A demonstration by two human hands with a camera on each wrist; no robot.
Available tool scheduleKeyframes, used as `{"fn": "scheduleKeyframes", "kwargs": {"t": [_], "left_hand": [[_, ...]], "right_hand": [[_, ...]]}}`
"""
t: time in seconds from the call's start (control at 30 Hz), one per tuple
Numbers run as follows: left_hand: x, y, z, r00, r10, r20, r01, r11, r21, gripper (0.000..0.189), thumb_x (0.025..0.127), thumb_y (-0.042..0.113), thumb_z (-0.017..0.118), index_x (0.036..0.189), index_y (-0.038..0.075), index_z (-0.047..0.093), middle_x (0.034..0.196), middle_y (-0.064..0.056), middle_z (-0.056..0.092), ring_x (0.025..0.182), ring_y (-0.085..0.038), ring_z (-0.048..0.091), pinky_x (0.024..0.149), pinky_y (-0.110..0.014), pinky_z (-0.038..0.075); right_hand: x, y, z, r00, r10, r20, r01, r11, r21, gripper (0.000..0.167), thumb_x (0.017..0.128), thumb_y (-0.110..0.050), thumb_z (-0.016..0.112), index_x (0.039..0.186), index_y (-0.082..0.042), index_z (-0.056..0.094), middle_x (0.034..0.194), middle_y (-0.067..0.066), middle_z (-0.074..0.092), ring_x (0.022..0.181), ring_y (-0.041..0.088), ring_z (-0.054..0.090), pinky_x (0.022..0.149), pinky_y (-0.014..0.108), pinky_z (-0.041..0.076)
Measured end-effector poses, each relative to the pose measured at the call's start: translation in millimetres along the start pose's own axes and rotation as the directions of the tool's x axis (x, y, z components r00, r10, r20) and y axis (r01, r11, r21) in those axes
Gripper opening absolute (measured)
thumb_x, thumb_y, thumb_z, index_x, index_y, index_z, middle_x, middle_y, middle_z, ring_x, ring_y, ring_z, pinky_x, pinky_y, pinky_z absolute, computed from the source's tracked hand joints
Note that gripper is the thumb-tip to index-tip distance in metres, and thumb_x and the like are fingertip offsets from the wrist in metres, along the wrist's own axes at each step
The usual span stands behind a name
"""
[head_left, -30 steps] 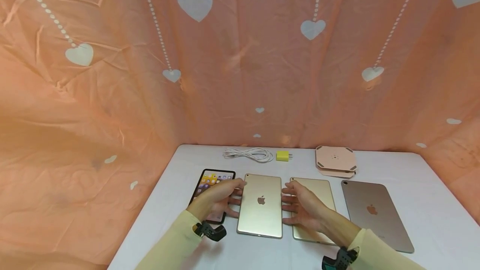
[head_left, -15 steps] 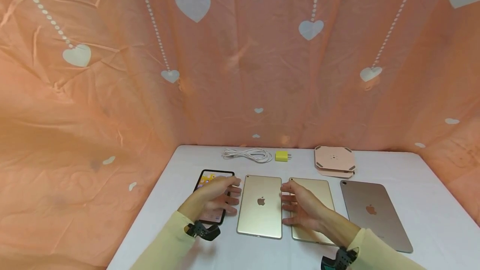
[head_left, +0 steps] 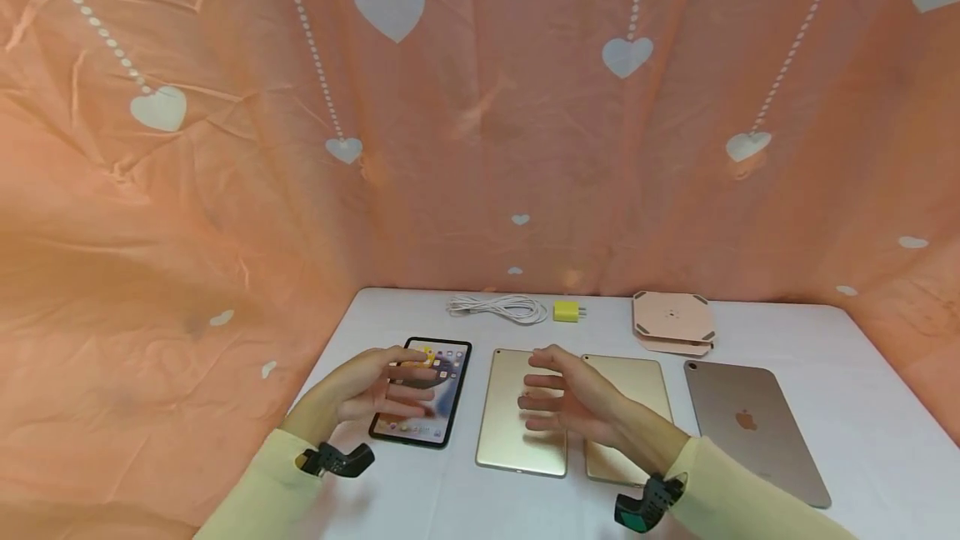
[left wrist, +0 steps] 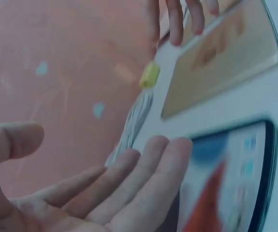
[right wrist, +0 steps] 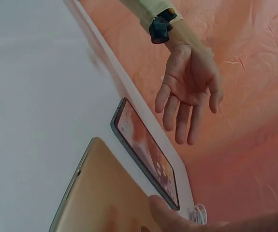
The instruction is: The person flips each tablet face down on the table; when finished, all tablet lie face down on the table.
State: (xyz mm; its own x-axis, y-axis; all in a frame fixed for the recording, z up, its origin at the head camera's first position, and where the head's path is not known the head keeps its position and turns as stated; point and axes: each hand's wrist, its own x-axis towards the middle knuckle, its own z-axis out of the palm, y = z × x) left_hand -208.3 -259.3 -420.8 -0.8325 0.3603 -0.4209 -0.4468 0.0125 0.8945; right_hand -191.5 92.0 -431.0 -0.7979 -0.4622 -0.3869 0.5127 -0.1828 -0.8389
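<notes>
My left hand (head_left: 371,388) hovers at the left side of a tablet (head_left: 438,397) that lies screen up, its lit display showing app icons. Its fingers are spread and loosely straight, holding nothing. Over a gold tablet (head_left: 502,423), back up, hangs my right hand (head_left: 573,398), fingers relaxed and pointing left. It covers part of that tablet's logo, and its reflection shows on the gold back in the left wrist view. Under the right wrist lies a second gold tablet (head_left: 633,382), partly hidden by the hand and forearm.
A grey tablet (head_left: 750,432) lies back up at the right. Along the rear of the white table (head_left: 795,340) are a coiled white cable (head_left: 498,307), a yellow charger plug (head_left: 566,311) and a folded pink stand (head_left: 672,319). An orange curtain (head_left: 480,148) with hearts rises behind.
Both hands have moved left. The left hand went from beside the gold tablet to the lit tablet's left side; the right hand now hangs over the gold tablet. The tablets have stayed put.
</notes>
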Motion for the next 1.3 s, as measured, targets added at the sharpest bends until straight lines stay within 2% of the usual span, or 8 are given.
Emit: {"fn": "scheduleKeyframes", "kwargs": {"t": [0.23, 0.37, 0.53, 0.73, 0.9, 1.03, 1.17, 1.3], "left_hand": [[-12.8, 5.0, -34.1, 0.997, -0.028, -0.07, 0.031, 0.999, 0.041, 0.058, 0.116, 0.031, 0.047, 0.159, -0.005, 0.036, 0.16, -0.033, 0.052, 0.132, -0.049, 0.068, 0.104, -0.062, 0.061], [-14.7, 7.9, -44.5, 0.99, -0.049, -0.136, 0.062, 0.994, 0.094, 0.062, 0.116, 0.033, 0.046, 0.163, -0.006, 0.033, 0.165, -0.033, 0.047, 0.137, -0.05, 0.064, 0.106, -0.062, 0.061], [-12.6, 7.5, -51.5, 0.976, -0.061, -0.21, 0.094, 0.984, 0.153, 0.063, 0.116, 0.034, 0.046, 0.163, -0.007, 0.034, 0.162, -0.033, 0.048, 0.131, -0.043, 0.068, 0.104, -0.056, 0.063], [-5.9, 3.6, -51.7, 0.955, -0.058, -0.29, 0.114, 0.977, 0.182, 0.059, 0.114, 0.033, 0.048, 0.159, -0.005, 0.04, 0.158, -0.034, 0.052, 0.129, -0.041, 0.067, 0.102, -0.056, 0.063], [4.3, -1.4, -46.8, 0.947, -0.068, -0.314, 0.146, 0.962, 0.232, 0.06, 0.112, 0.034, 0.047, 0.158, -0.004, 0.041, 0.16, -0.034, 0.05, 0.132, -0.044, 0.062, 0.093, -0.052, 0.066], [9.9, -4.6, -42.2, 0.937, -0.081, -0.34, 0.17, 0.955, 0.242, 0.06, 0.111, 0.035, 0.047, 0.157, -0.003, 0.043, 0.156, -0.031, 0.053, 0.127, -0.039, 0.062, 0.087, -0.046, 0.066], [13.6, -6.5, -36.9, 0.931, -0.105, -0.35, 0.195, 0.953, 0.233, 0.058, 0.11, 0.039, 0.051, 0.149, -0.005, 0.048, 0.141, -0.023, 0.059, 0.12, -0.032, 0.06, 0.086, -0.042, 0.061], [16.9, -8.3, -31.0, 0.928, -0.127, -0.35, 0.216, 0.95, 0.227, 0.049, 0.111, 0.043, 0.053, 0.13, -0.002, 0.056, 0.119, -0.011, 0.061, 0.11, -0.026, 0.06, 0.087, -0.04, 0.055]], "right_hand": [[22.0, 3.3, 16.5, 0.997, 0.032, 0.074, -0.039, 0.995, 0.089, 0.087, 0.107, -0.048, 0.057, 0.171, -0.002, 0.02, 0.173, 0.031, 0.024, 0.156, 0.058, 0.032, 0.126, 0.074, 0.035], [37.4, 6.6, 28.9, 0.995, 0.04, 0.092, -0.049, 0.994, 0.096, 0.09, 0.106, -0.05, 0.057, 0.172, -0.002, 0.018, 0.174, 0.032, 0.022, 0.158, 0.059, 0.03, 0.125, 0.076, 0.036], [55.1, 14.5, 42.8, 0.995, 0.053, 0.082, -0.063, 0.992, 0.113, 0.093, 0.104, -0.049, 0.059, 0.171, 0.001, 0.019, 0.172, 0.035, 0.024, 0.157, 0.061, 0.031, 0.123, 0.079, 0.035], [69.7, 24.8, 54.1, 0.996, 0.076, 0.038, -0.08, 0.99, 0.112, 0.094, 0.101, -0.051, 0.062, 0.167, 0.003, 0.023, 0.169, 0.036, 0.026, 0.154, 0.061, 0.035, 0.121, 0.08, 0.038], [74.6, 28.8, 61.9, 0.997, 0.078, 0.02, -0.08, 0.99, 0.113, 0.091, 0.103, -0.051, 0.059, 0.166, 0.005, 0.023, 0.167, 0.038, 0.025, 0.154, 0.062, 0.032, 0.12, 0.082, 0.036], [76.9, 30.0, 67.5, 0.997, 0.072, 0.025, -0.075, 0.989, 0.127, 0.091, 0.102, -0.051, 0.06, 0.165, 0.005, 0.023, 0.166, 0.038, 0.026, 0.154, 0.06, 0.033, 0.121, 0.083, 0.033], [77.9, 31.5, 71.6, 0.998, 0.066, 0.016, -0.067, 0.989, 0.133, 0.09, 0.101, -0.05, 0.06, 0.164, 0.004, 0.024, 0.164, 0.037, 0.029, 0.152, 0.058, 0.037, 0.12, 0.084, 0.033], [78.2, 32.4, 74.9, 0.997, 0.076, -0.011, -0.073, 0.985, 0.153, 0.09, 0.1, -0.05, 0.061, 0.162, 0.004, 0.026, 0.162, 0.036, 0.033, 0.15, 0.055, 0.042, 0.118, 0.085, 0.035]]}}
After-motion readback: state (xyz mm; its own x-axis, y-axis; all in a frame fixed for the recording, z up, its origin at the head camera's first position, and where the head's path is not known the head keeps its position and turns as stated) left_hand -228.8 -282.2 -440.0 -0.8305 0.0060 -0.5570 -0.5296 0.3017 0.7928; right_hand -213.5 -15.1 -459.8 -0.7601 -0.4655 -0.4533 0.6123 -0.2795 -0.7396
